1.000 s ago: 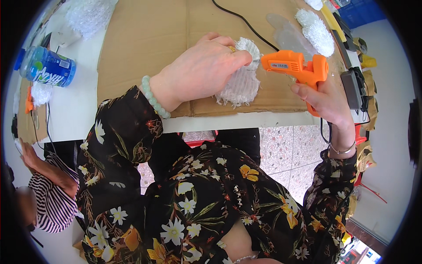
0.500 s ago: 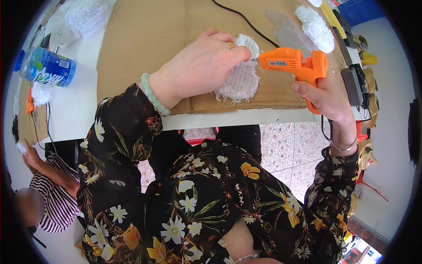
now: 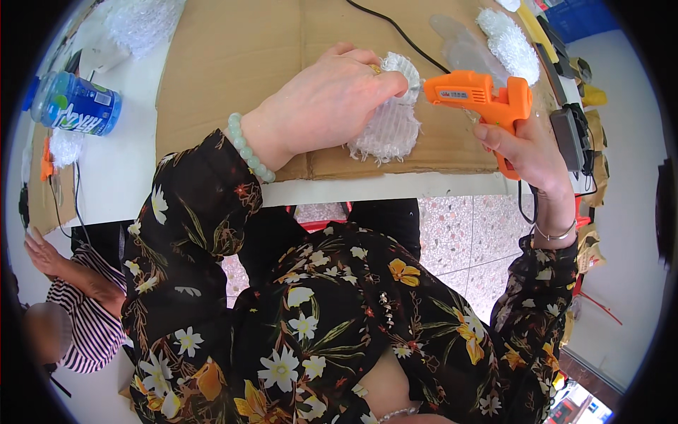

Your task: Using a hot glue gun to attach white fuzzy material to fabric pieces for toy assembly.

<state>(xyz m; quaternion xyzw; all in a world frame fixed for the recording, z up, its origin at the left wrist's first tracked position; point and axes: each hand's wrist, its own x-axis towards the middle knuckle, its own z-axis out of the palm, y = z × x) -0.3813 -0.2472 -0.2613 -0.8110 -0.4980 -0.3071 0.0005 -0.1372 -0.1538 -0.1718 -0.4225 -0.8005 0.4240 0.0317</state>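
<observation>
An orange hot glue gun (image 3: 487, 99) is gripped by its handle in my right hand (image 3: 526, 152), its nozzle pointing left. Just left of that nozzle lies a white, fuzzy-edged ribbed fabric piece (image 3: 388, 133) on brown cardboard. My left hand (image 3: 335, 106) rests over the piece's left side, thumb and fingers pinched on its upper part. The fingertips and whatever small part they grip are partly hidden behind the hand.
Brown cardboard (image 3: 233, 78) covers the white table (image 3: 424, 185). A black cord (image 3: 395, 30) crosses its far side. White fuzzy pieces (image 3: 510, 46) lie far right, and a blue-labelled bottle (image 3: 78, 104) lies left. A co-worker's hand (image 3: 44, 253) shows at far left.
The glue gun in my right hand has shifted slightly right and up, its nozzle a little away from the white piece. The co-worker's hand has opened out and moved left.
</observation>
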